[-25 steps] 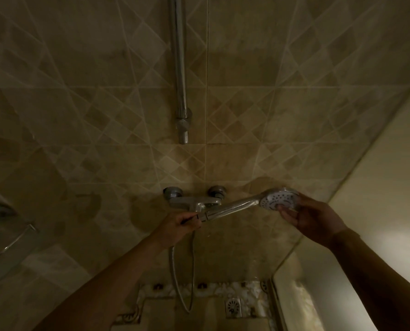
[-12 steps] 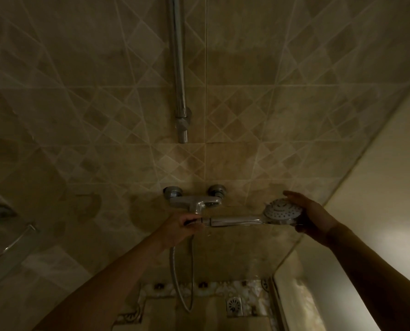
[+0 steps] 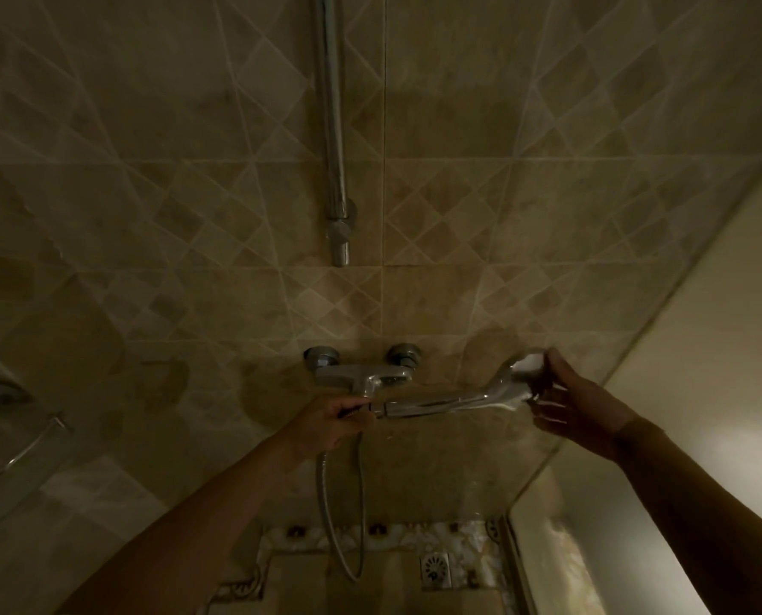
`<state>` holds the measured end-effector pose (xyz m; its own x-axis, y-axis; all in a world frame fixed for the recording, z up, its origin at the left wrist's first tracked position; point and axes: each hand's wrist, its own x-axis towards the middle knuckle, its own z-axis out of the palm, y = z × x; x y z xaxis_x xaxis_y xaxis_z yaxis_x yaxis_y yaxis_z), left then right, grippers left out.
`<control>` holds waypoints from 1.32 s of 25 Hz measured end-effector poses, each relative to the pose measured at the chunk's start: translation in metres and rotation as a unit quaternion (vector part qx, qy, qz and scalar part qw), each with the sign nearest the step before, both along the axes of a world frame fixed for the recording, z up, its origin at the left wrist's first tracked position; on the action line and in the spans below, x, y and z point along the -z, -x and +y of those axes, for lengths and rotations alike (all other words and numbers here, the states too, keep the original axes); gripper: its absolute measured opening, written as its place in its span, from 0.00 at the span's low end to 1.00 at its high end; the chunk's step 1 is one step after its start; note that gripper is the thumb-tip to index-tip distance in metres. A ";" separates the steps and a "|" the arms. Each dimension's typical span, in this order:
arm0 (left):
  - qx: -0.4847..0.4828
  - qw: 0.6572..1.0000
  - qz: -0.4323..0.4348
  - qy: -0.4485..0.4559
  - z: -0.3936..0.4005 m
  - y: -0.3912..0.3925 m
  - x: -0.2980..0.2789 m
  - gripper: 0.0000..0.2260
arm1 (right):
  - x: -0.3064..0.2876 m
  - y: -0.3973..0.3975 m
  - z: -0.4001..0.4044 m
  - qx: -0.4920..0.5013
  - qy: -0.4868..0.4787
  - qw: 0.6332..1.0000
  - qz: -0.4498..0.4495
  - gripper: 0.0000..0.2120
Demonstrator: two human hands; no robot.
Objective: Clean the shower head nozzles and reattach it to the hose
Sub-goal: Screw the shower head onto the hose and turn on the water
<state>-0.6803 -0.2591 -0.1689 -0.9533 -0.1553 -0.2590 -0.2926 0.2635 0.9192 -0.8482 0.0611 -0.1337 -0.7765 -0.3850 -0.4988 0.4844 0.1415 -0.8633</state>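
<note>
A chrome shower head (image 3: 468, 399) lies roughly level in front of the tiled wall, its handle pointing left and its round head at the right. The nozzle face is turned away from me, so only the chrome back shows. My right hand (image 3: 579, 406) wraps around the round head. My left hand (image 3: 332, 419) pinches the hose end at the base of the handle. The metal hose (image 3: 326, 503) loops down below that hand toward the floor.
A chrome mixer tap (image 3: 361, 370) is fixed to the wall just above my left hand. A vertical slide rail (image 3: 335, 148) runs up the wall. A floor drain (image 3: 436, 569) sits below. A glass panel (image 3: 636, 304) stands right; a shelf (image 3: 19, 441) juts out left.
The shower head has rotated about its handle: the nozzle face that showed before is now turned away. My right hand shifted around the head with it. The left hand stayed at the hose end.
</note>
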 end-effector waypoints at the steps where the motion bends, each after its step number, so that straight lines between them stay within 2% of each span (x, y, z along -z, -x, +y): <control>1: -0.001 1.000 0.000 0.001 0.001 0.000 -0.001 0.14 | 0.000 -0.001 -0.002 -0.006 -0.072 0.997 0.026 0.31; 3: -0.005 1.000 0.007 -0.004 0.001 -0.001 -0.003 0.14 | 0.004 -0.003 -0.006 0.001 -0.114 0.992 0.045 0.31; 5: -0.007 1.000 0.014 -0.005 0.003 -0.001 -0.005 0.14 | 0.005 -0.004 -0.008 0.017 -0.077 0.996 0.040 0.28; 9: -0.013 1.000 0.024 -0.013 0.005 -0.002 -0.010 0.12 | 0.008 -0.003 -0.006 0.007 0.003 1.000 0.017 0.14; 12: -0.018 0.999 0.028 -0.013 0.004 -0.005 -0.012 0.11 | 0.006 -0.005 -0.003 -0.002 0.104 0.994 -0.033 0.16; 15: -0.022 0.999 0.022 -0.020 0.006 -0.006 -0.017 0.11 | 0.006 -0.003 0.007 -0.018 0.227 0.970 -0.085 0.31; 16: -0.021 0.999 0.021 -0.020 0.008 -0.005 -0.019 0.11 | 0.005 -0.005 0.009 -0.026 0.243 0.966 -0.088 0.32; 18: -0.018 0.999 0.027 -0.018 0.011 -0.006 -0.023 0.12 | 0.001 -0.006 0.007 -0.029 0.210 0.975 -0.063 0.23; 19: -0.022 0.999 0.030 -0.021 0.010 -0.006 -0.023 0.12 | 0.000 -0.007 0.005 -0.034 0.150 0.988 -0.028 0.19; 22: -0.027 0.999 0.034 -0.001 0.008 -0.006 -0.020 0.09 | 0.003 -0.007 -0.002 -0.067 -0.071 0.993 0.070 0.22; 24: -0.021 0.999 0.037 0.015 0.006 -0.006 -0.016 0.09 | 0.004 -0.008 -0.008 -0.050 -0.119 0.988 0.089 0.24; 29: -0.017 1.000 0.009 0.018 0.006 -0.006 -0.012 0.14 | 0.004 -0.007 -0.016 -0.036 -0.033 0.997 0.061 0.16; 33: -0.004 1.000 -0.001 0.014 0.005 -0.008 -0.012 0.14 | 0.003 -0.004 -0.011 -0.010 0.106 0.994 -0.027 0.18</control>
